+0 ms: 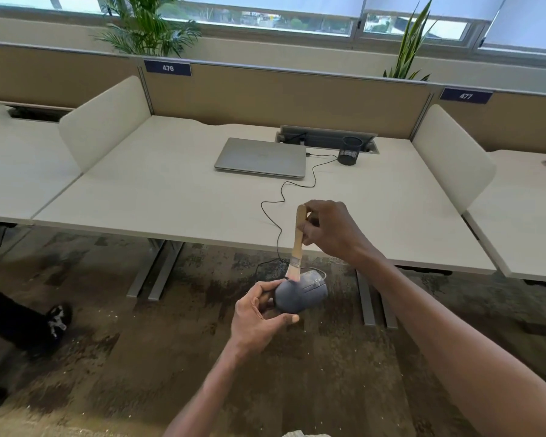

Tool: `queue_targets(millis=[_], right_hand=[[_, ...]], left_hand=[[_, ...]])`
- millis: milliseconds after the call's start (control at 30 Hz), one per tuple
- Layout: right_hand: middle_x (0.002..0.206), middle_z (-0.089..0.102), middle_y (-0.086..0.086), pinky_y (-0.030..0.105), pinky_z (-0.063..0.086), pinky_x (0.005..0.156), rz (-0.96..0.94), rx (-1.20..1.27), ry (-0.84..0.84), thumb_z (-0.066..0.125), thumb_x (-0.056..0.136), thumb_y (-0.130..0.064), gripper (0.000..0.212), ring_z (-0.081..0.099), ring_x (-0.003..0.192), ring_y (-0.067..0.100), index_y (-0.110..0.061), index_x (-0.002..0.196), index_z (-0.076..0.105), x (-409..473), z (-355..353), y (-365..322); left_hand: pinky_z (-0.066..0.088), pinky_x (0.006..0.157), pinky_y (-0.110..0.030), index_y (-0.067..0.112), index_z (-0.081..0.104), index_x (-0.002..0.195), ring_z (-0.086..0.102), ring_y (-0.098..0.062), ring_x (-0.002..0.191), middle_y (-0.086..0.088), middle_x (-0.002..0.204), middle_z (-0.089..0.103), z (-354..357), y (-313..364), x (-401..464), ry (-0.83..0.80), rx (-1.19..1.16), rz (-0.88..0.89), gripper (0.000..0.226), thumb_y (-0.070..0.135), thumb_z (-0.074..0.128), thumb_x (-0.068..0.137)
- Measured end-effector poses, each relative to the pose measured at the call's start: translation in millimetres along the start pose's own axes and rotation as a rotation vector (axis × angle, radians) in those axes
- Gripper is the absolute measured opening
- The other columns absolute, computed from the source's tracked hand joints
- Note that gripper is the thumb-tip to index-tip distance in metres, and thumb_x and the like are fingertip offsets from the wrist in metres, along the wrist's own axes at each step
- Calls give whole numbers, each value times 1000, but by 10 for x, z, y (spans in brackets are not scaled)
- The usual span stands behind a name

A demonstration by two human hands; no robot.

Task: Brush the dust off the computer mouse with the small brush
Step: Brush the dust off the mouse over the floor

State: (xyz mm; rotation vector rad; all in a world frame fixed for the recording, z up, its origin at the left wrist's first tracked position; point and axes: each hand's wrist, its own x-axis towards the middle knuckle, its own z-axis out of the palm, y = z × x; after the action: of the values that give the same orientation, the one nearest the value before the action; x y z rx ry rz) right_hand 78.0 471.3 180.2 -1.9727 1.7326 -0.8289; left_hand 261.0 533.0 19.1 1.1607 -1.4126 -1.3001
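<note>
While the left hand (259, 313) cradles the computer mouse (300, 293) from below and behind, fingers curled round its rear and thumb laid along its near side, the right hand (328, 228) pinches the wooden handle of the small brush (297, 244) between thumb and fingertips. The mouse is held in the air in front of the desk (171, 197), out past its front edge and above the carpet, not resting on any surface. The brush stands nearly upright, its pale bristles touching the top of the mouse near the button end.

To do this step well, I would judge that the strokes should be short and light, drawn from the middle of the shell outward so that dust falls to the floor and not back onto the casing. The holding hand should turn the mouse a little at a time to present the seams round the buttons and wheel, where dust is likely to lodge. The cable (281, 197) needs slack; a tug could shift the laptop (262, 157) to which it seems to run.

The mouse is a dark grey-blue, rounded, wired model with a dull, powdery look over its upper shell, consistent with dust. Fine lines mark the button split. Its underside is hidden. A black mesh pen cup (350, 151) stands just beside the laptop, well apart from the hands.
</note>
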Motion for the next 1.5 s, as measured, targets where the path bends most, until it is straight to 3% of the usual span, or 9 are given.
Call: queue_targets(millis=[133, 367, 467, 700, 900, 1067, 1267, 1500], right_hand=[[73, 70, 15, 48, 61, 71, -14, -72, 7, 59, 92, 2, 11, 71, 66, 30, -4, 85, 65, -4, 34, 37], [78, 73, 16, 50, 61, 71, -26, 11, 25, 61, 93, 1, 4, 73, 68, 30, -1, 94, 65, -43, 18, 110], [83, 74, 13, 42, 65, 72, 7, 131, 75, 62, 93, 3, 7, 75, 69, 21, -2, 96, 64, -84, -45, 183], [83, 74, 6, 36, 65, 71, -42, 203, 27, 60, 93, 9, 18, 75, 71, 15, -8, 95, 63, -258, -132, 298], [82, 71, 9, 43, 63, 74, -82, 142, 64, 53, 92, 14, 20, 73, 76, 23, -5, 95, 61, -263, -122, 324], [82, 71, 7, 32, 64, 72, -83, 214, 106, 53, 92, 15, 25, 72, 74, 16, -9, 94, 61, -280, -183, 360], [85, 71, 12, 44, 63, 73, -87, 134, 10, 47, 88, 20, 32, 72, 80, 26, -7, 96, 61, -266, -191, 403], [84, 71, 11, 44, 61, 71, -90, 175, 78, 48, 88, 20, 35, 71, 75, 26, -12, 94, 61, -276, -249, 453]], left_hand=[[61, 94, -37, 15, 66, 125, 74, -16, 110, -3, 118, 76, -15, -21, 2, -11, 1, -7, 70, 4, 96, 63], [61, 94, -40, 17, 65, 125, 74, -17, 111, -3, 119, 75, -35, -23, 23, -26, -16, -13, 72, 14, 97, 61], [62, 92, -38, 21, 66, 122, 74, -17, 110, -3, 117, 76, -38, 2, 16, -8, -37, -17, 72, 25, 97, 57], [61, 94, -40, 15, 63, 126, 74, -18, 112, -5, 120, 74, -71, -32, 74, -20, -51, -39, 70, 4, 95, 65], [60, 96, -40, 14, 60, 130, 72, -16, 115, -6, 125, 71, -19, -34, 80, -51, -65, -53, 71, 3, 92, 68], [61, 93, -34, 18, 61, 128, 72, -16, 114, -5, 124, 72, -29, -47, 77, -45, -78, -57, 71, 5, 93, 67], [61, 89, -27, 22, 62, 126, 72, -13, 114, 1, 121, 73, -40, -51, 67, -58, -82, -54, 72, 12, 95, 63], [60, 87, -25, 22, 62, 126, 72, -10, 114, 5, 119, 73, -56, -16, 75, -49, -101, -58, 74, 18, 95, 61]])
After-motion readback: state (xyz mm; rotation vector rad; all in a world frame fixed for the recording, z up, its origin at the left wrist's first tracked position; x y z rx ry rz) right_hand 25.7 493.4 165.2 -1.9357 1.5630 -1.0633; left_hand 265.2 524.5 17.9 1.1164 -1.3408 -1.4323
